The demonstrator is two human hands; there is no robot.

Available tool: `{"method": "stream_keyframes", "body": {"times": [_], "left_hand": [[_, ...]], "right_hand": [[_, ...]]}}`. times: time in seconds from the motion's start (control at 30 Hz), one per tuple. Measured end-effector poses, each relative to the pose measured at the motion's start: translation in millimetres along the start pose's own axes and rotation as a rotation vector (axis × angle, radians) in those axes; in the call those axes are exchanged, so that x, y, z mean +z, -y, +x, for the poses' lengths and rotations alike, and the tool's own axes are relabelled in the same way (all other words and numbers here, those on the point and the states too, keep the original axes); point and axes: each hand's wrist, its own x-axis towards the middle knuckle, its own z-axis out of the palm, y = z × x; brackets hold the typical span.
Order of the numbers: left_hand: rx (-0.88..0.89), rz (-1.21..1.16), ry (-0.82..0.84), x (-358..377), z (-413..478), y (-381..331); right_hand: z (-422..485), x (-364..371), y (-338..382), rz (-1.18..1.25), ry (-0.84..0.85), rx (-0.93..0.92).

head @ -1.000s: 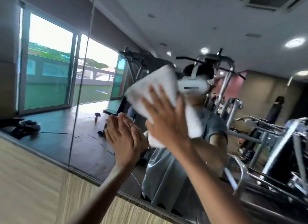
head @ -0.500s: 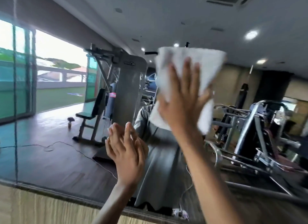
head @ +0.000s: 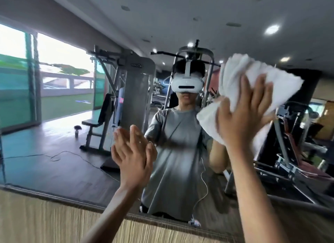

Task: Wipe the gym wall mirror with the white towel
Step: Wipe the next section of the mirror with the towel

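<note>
High on the mirror (head: 54, 172), right hand (head: 242, 121) presses white towel (head: 256, 79) flat, fingers spread straight. Left hand (head: 133, 152) lies flat on glass lower down, fingers straight. Weight machine (head: 137, 98) and cable (head: 59, 154) reflected; wood panel (head: 45, 221) below.

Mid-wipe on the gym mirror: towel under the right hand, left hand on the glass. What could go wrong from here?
1. The right hand presses the white towel with straight fingers and no curled grip, so the towel could slip down the mirror and drop.
2. The bare left hand appears to lie flat on the glass and may leave prints.
3. The towel is bunched, so streaks or missed patches seem likely.
</note>
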Motion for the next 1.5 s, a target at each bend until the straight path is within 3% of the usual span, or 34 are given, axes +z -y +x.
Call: {"method": "stream_keyframes", "body": {"times": [0.07,0.2,0.27,0.37,0.47,0.57,0.63,0.7,0.77,0.87,0.97,1.13,1.2,1.27,1.4,1.43,1.5], "left_hand": [[0.023,0.005,0.032,6.0,-10.0,-13.1],[0.042,0.001,0.012,20.9,-31.6,-29.5],[0.063,0.008,-0.004,29.4,-40.1,-36.2],[0.076,-0.041,0.015,39.6,-49.1,-49.8],[0.135,-0.017,0.04,46.6,-50.5,-63.1],[0.246,0.03,0.006,54.6,-46.6,-82.7],[0.29,0.026,-0.013,63.0,-46.5,-102.5],[0.321,0.012,-0.031,74.0,-50.4,-120.5],[0.35,0.023,-0.05,85.2,-55.9,-131.1],[0.398,0.057,-0.086,98.0,-64.4,-142.1],[0.442,0.071,-0.107,101.5,-66.5,-151.3],[0.602,0.114,-0.081,105.5,-64.0,-181.2],[0.648,0.136,-0.088,111.8,-66.4,-196.6],[0.664,0.117,-0.078,118.8,-70.3,-208.1],[0.688,0.073,-0.081,131.4,-82.9,-215.2],[0.7,0.063,-0.081,133.1,-84.7,-215.2],[0.722,0.054,-0.074,135.5,-84.9,-214.9]], "right_hand": [[5.1,7.2,27.4,-0.025,-0.004,-0.022],[-50.6,17.4,33.6,-0.118,0.143,-0.611],[-76.6,11.7,-7.2,-0.148,0.196,-0.733],[-94.1,-8.5,-98.8,-0.192,0.204,-0.621],[-63.1,-37.5,-167.2,-0.201,0.161,-0.342],[5.8,-45.2,-162.0,-0.086,-0.003,0.032],[36.0,-38.6,-132.3,-0.049,-0.067,0.116],[36.8,-30.3,-104.8,-0.091,-0.041,-0.059],[12.8,-24.2,-94.0,-0.121,0.038,-0.382],[-26.9,-28.9,-131.5,-0.205,0.13,-0.721],[-41.3,-48.6,-203.0,-0.223,0.123,-0.603],[37.6,-73.7,-244.7,-0.084,-0.077,0.114],[61.7,-69.6,-227.9,-0.072,-0.123,0.223],[55.7,-63.1,-219.4,-0.132,-0.106,0.112],[-25.1,-66.6,-266.9,-0.214,0.072,-0.486],[-45.2,-71.1,-290.1,-0.218,0.088,-0.53],[-61.2,-84.6,-325.4,-0.188,0.044,-0.32]]}}
